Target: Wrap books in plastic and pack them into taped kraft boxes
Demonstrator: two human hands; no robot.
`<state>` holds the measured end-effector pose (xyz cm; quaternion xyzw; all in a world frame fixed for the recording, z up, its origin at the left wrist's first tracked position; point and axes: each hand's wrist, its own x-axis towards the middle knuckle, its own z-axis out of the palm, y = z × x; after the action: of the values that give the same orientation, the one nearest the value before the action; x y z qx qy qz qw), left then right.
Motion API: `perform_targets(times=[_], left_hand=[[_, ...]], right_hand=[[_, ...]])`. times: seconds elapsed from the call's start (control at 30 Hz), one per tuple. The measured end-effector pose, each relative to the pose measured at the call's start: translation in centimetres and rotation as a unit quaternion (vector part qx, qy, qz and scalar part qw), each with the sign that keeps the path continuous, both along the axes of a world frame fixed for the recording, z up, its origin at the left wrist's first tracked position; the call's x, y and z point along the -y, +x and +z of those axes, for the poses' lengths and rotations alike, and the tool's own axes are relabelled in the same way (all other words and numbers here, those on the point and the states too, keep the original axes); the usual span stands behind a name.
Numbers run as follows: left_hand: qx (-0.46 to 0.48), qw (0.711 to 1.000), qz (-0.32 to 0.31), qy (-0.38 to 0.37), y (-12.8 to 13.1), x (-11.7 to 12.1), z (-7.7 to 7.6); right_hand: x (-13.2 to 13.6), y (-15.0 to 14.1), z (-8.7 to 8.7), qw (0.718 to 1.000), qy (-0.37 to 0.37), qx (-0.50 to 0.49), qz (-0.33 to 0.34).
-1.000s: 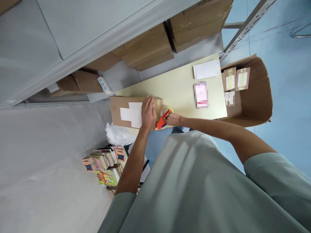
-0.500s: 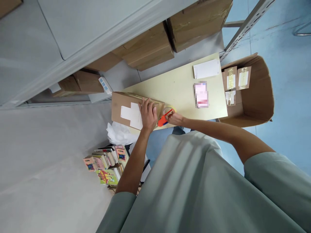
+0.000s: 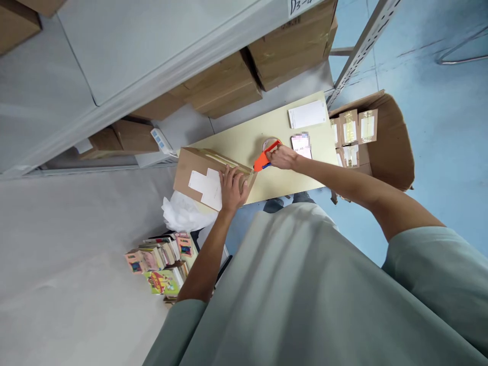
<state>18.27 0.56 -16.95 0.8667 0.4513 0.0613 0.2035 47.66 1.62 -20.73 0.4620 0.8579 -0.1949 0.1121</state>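
Observation:
A brown cardboard box [image 3: 185, 170] with white labels on its side stands at the left end of a pale yellow table [image 3: 272, 185]. My left hand [image 3: 232, 190] lies on the box near its right end, fingers spread over the side and top edge. My right hand [image 3: 282, 156] is closed round the handle of an orange tape dispenser [image 3: 262, 161], whose front end is by the box's right end. A roll of tape [image 3: 270, 142] shows on the dispenser's far side. Clear brownish tape runs along the top of the box.
On the table's right lie a phone [image 3: 301, 146] and a stack of white labels [image 3: 307, 114]. Beyond it stands a large open carton [image 3: 396, 147] holding small taped boxes. Shelves [image 3: 152, 46] with cartons run behind. Books [image 3: 163, 259] and white plastic wrapping [image 3: 185, 211] are at lower left.
My right hand has moved the tape dispenser up and away from my body along the box's right end. My left hand stays on the box. The view has shifted slightly.

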Motion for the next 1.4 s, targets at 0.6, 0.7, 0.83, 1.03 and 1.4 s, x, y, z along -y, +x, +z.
perform_targets(times=[0.6,0.7,0.83,1.03,1.4], left_hand=[[0.0,1.0,0.011,-0.008,1.1,1.3,-0.6],[-0.003,1.0,0.012,-0.009,1.2,1.4,-0.6],[-0.006,1.0,0.01,-0.001,1.4,1.4,-0.4],[-0.007,1.0,0.005,-0.006,1.4,1.4,-0.3],[0.035,0.999,-0.035,0.013,1.4,1.5,0.4]], right_hand=[[-2.1,3.9,-0.3,0.996,0.002,-0.016,0.087],[-2.8,4.1,0.3,0.996,-0.008,-0.011,0.09],[-3.5,1.9,1.4,0.997,-0.01,-0.013,0.072],[-2.2,-2.7,2.2,0.998,-0.04,-0.024,0.035],[-3.3,-6.3,6.5,0.987,-0.02,-0.005,-0.161]])
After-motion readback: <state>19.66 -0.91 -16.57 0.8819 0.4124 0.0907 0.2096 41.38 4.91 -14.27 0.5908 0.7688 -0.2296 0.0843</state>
